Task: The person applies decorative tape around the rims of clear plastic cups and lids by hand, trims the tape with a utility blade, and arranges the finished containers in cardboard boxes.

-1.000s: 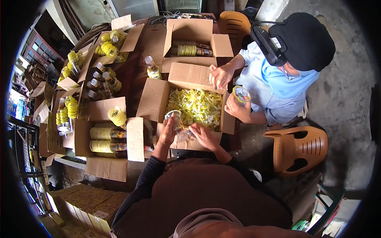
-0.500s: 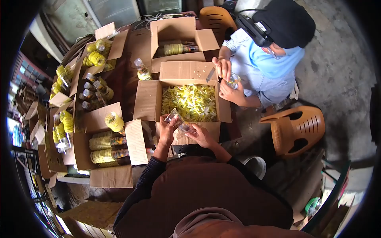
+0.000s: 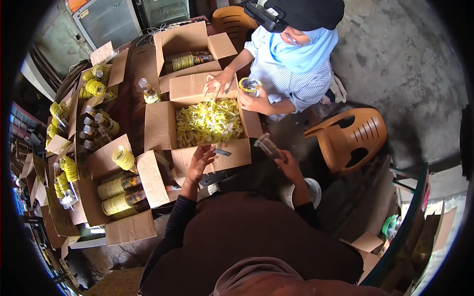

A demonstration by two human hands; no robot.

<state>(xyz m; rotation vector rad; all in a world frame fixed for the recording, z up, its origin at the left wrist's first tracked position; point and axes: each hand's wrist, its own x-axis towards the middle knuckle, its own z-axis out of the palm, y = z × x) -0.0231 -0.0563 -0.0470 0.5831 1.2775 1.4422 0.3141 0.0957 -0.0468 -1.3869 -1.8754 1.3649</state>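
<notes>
My left hand is over the front flap of the box of yellow scraps, its fingers curled around one end of a small grey blade. Away to the right, my right hand grips a clear plastic cup, tilted with its mouth toward the upper left. Part of that cup is hidden by the fingers. Yellow strips and bits fill the open cardboard box between me and the co-worker.
A co-worker holds a yellow-rimmed cup across the box. Open boxes with stacked cups stand left and behind. Loose cups stand on the table. An orange chair and a white bucket are at the right.
My hands have moved apart; the cup is now in my right hand only, out to the right. The blade shows at my left hand. The view has shifted, moving the scene left.
</notes>
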